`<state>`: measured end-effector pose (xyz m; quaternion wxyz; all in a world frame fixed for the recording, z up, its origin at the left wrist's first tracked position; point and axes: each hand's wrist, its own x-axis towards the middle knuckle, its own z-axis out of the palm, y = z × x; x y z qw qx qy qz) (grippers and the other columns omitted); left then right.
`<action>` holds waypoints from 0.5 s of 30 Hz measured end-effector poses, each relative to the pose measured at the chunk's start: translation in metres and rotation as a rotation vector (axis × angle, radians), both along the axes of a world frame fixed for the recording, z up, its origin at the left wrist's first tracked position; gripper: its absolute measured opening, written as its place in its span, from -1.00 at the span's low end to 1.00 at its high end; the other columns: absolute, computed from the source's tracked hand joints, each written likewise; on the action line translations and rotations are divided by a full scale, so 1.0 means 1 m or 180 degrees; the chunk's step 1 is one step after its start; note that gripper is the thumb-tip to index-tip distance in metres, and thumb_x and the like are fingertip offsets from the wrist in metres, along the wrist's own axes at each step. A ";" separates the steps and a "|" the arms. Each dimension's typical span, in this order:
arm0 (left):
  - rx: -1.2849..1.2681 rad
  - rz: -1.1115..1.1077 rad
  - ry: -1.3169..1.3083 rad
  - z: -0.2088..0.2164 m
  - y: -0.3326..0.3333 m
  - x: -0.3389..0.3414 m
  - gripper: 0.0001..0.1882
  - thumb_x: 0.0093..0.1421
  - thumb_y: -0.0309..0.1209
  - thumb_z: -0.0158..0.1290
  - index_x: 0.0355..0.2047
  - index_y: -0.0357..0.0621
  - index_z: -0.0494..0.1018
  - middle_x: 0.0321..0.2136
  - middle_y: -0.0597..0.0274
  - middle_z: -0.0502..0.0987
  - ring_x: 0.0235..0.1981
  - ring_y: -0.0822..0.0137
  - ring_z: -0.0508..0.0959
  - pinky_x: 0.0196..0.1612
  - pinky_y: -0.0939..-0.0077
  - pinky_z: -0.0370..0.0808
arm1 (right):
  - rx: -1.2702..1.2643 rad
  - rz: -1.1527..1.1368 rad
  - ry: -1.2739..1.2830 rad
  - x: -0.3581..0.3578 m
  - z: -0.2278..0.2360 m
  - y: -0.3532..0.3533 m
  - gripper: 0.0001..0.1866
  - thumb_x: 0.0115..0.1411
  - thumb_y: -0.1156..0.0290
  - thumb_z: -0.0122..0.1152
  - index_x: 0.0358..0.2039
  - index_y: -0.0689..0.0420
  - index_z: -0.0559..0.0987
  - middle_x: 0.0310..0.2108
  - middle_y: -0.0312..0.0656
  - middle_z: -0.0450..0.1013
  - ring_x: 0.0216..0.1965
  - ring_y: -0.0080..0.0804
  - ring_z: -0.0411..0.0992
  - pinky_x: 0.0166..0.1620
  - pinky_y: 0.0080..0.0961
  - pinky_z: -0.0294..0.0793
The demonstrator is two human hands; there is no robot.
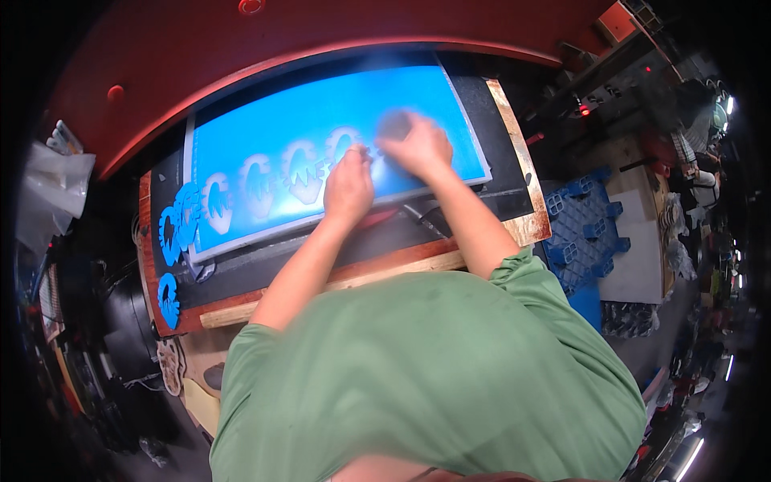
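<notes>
A large bright blue sheet (265, 104) lies on a black-topped bench, with a row of pale, toothed cut-out shapes along its near half. Over that row, right of the middle, is my left hand (349, 186), its fingers closed in a pinch at the sheet. What they grip, if anything, is hidden. My right hand (419, 146) is just to the right and a little farther away, smeared by motion. Its fingers are curled around a dark, blurred thing (393, 126) whose kind I cannot make out.
Loose blue toothed pieces (168, 299) lie at the bench's left end, several overlapping the sheet's corner. A red machine body (321, 28) spans the far side. A wooden strip (385, 273) edges the near side. Blue plastic pallets (585, 229) stand at the right.
</notes>
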<state>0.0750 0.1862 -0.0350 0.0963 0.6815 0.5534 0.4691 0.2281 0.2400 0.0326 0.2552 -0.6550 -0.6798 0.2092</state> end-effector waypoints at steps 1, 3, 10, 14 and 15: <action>-0.0104 -0.0083 -0.0057 0.001 0.002 0.000 -0.75 0.26 -0.49 -0.02 -0.05 -0.22 0.35 -0.25 -0.04 0.59 -0.19 -0.14 0.56 -0.15 0.00 0.48 | -0.0134 0.0022 0.0646 0.010 0.004 0.008 -0.37 0.03 0.07 0.40 0.11 -0.01 0.51 -0.06 0.03 0.51 -0.07 -0.07 0.49 -0.06 -0.19 0.48; -0.0342 -0.0124 0.0131 0.005 0.005 0.000 -0.73 0.25 -0.42 0.01 -0.05 -0.21 0.36 -0.28 -0.03 0.59 -0.21 -0.13 0.56 -0.17 0.01 0.48 | -0.0769 0.0098 0.2457 0.033 0.009 0.019 -0.46 0.15 0.15 0.32 0.10 0.10 0.52 -0.06 -0.11 0.53 -0.10 -0.31 0.49 -0.07 -0.39 0.49; -0.0789 0.0147 0.0883 0.038 0.003 0.009 -0.22 0.00 0.06 0.29 0.11 -0.16 0.35 -0.11 0.01 0.50 -0.12 0.07 0.55 -0.13 0.19 0.51 | -0.1195 -0.0149 0.3837 0.061 0.005 0.020 -0.48 0.21 0.21 0.28 0.12 0.20 0.50 -0.11 -0.19 0.52 -0.14 -0.47 0.46 -0.11 -0.50 0.48; -0.0847 -0.0016 0.1314 0.041 -0.003 0.016 -0.17 -0.12 0.12 0.34 0.08 -0.09 0.41 -0.12 0.02 0.46 -0.11 0.06 0.52 -0.12 0.17 0.51 | -0.0667 -0.0110 0.2906 0.065 0.004 0.021 -0.41 0.13 0.13 0.35 0.09 0.21 0.52 -0.14 -0.19 0.53 -0.09 -0.37 0.49 -0.10 -0.43 0.51; -0.0817 0.0017 0.1330 0.040 -0.003 0.017 -0.19 -0.12 0.11 0.34 0.06 -0.09 0.42 -0.13 0.03 0.46 -0.11 0.05 0.53 -0.13 0.17 0.51 | -0.0388 -0.0160 0.2108 0.067 0.005 0.021 -0.40 0.08 0.11 0.37 0.08 0.16 0.53 -0.12 -0.17 0.53 -0.07 -0.31 0.49 -0.09 -0.38 0.51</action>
